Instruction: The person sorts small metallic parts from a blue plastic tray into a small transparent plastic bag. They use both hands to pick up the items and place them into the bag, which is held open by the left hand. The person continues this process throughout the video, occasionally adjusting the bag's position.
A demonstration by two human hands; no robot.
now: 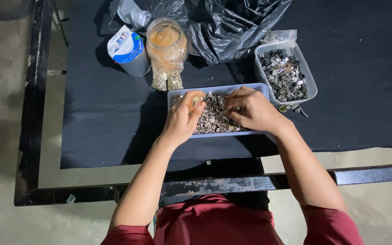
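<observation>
sorted through small silver metal rings [214, 115] heaped in a shallow pale tray [218, 89] on the black cloth. left hand [183, 119] pinched one ring between curled fingers; right hand [255, 109] half-closed, fingertips buried in the heap. probably called for lifting one piece clear without spilling neighbours.

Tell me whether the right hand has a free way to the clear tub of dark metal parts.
Probably yes. The right hand rests in the shallow tray of silvery pieces, and the clear tub stands open-topped just beside it, with nothing between them.
</observation>
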